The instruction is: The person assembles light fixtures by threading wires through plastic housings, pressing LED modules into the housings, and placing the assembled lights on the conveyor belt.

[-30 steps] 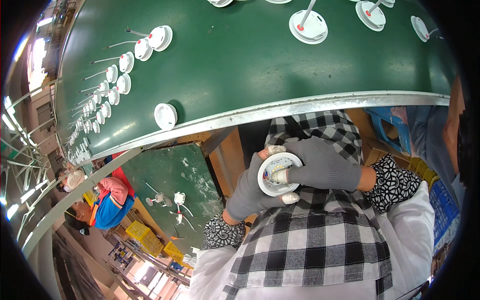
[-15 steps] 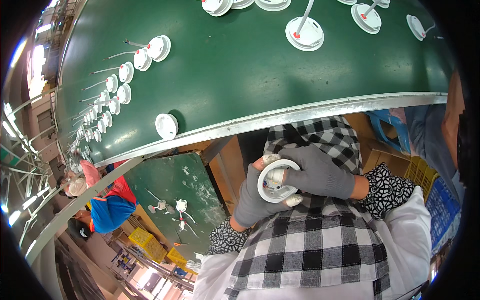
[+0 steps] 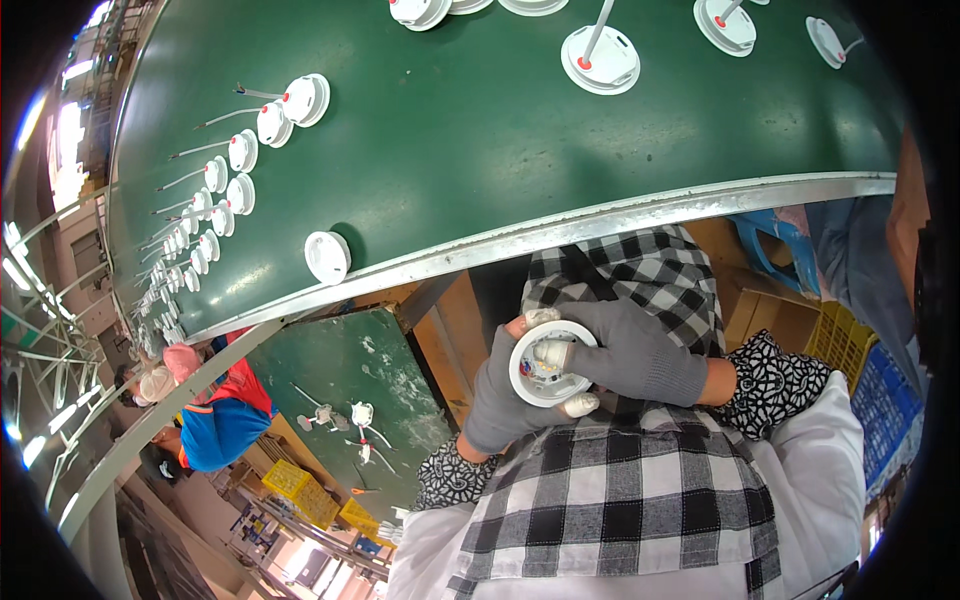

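A round white lamp housing (image 3: 542, 388) is held over my lap, its hollow side up, with small coloured wires or parts showing inside. My left hand (image 3: 494, 398), in a grey fingerless glove with white-wrapped fingertips, grips its rim from the left and below. From the right, my right hand (image 3: 640, 348), gloved the same way, holds the housing too, with its wrapped thumb pressed inside. The right fingers under the housing are hidden. Another white round housing (image 3: 327, 257) stands alone near the edge of the green conveyor belt (image 3: 440, 150).
Several white round lamps with grey cables (image 3: 600, 62) sit along the belt's far side and left. A metal rail (image 3: 600, 218) edges the belt. A lower green table (image 3: 345, 360) carries wired parts (image 3: 363, 415). Yellow and blue crates (image 3: 880, 405) stand right. Another person (image 3: 215, 430) is at left.
The belt, its lamps and the lone housing have shifted slightly left and up in view. Both hands keep their hold; the housing and thumb have moved only a little.
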`<action>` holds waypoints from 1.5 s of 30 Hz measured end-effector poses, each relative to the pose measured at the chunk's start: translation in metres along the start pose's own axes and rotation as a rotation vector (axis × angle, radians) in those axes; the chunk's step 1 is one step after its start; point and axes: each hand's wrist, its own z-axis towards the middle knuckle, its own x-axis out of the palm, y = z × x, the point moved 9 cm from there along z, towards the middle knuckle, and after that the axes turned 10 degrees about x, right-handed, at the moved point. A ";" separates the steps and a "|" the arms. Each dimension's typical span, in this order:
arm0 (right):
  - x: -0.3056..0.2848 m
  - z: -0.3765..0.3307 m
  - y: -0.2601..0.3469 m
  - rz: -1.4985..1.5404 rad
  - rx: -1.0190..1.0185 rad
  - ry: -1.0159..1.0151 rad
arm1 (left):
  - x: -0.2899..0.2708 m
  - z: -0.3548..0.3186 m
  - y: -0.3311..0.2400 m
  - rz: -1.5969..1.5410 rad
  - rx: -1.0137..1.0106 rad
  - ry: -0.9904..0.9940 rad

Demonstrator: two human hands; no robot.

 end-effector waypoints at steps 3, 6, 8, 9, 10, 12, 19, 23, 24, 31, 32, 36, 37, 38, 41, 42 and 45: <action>0.004 -0.002 -0.003 -0.045 0.006 0.032 | 0.003 -0.005 -0.002 0.182 0.069 0.042; 0.006 -0.003 0.002 -0.003 -0.014 0.053 | 0.004 -0.005 -0.002 0.075 -0.018 0.040; 0.004 0.004 0.006 -0.024 -0.059 0.108 | 0.002 -0.006 0.001 0.048 -0.017 0.004; -0.002 0.010 0.007 -0.023 -0.081 0.148 | 0.002 0.003 0.005 0.010 -0.030 0.002; -0.006 0.023 -0.006 -0.111 -0.010 0.213 | -0.001 0.019 -0.017 0.283 0.190 0.045; -0.009 0.008 0.050 -0.168 -0.108 0.332 | -0.021 0.017 -0.045 0.294 0.273 -0.040; -0.058 0.059 0.123 -1.213 -0.932 -0.640 | -0.157 -0.072 -0.019 0.595 0.100 -0.887; -0.103 0.116 0.124 -1.413 -0.918 -0.820 | -0.210 -0.169 0.008 0.805 -0.036 -1.255; -0.104 0.113 0.127 -1.372 -0.879 -0.837 | -0.228 -0.209 0.019 0.926 -0.114 -1.329; -0.039 0.049 0.139 -0.988 -0.728 -0.466 | -0.331 -0.312 0.051 1.314 -0.666 -1.230; -0.023 0.047 0.139 -0.985 -0.688 -0.360 | -0.340 -0.307 0.069 1.263 -0.758 -1.050; -0.011 0.032 0.130 -0.902 -0.640 -0.333 | -0.352 -0.318 0.091 1.244 -0.809 -0.879; -0.007 0.028 0.129 -0.911 -0.638 -0.334 | -0.354 -0.332 0.090 1.262 -0.815 -0.956; -0.003 0.025 0.130 -0.901 -0.661 -0.310 | -0.354 -0.344 0.076 1.334 -0.829 -1.031; 0.002 0.023 0.128 -0.893 -0.637 -0.285 | -0.332 -0.329 0.000 1.342 -0.598 -1.259; 0.010 0.029 0.124 -0.856 -0.604 -0.191 | -0.321 -0.316 -0.024 1.168 -0.336 -1.332; 0.054 0.035 0.127 -0.581 -0.472 0.128 | -0.267 -0.236 -0.083 0.591 0.127 -1.228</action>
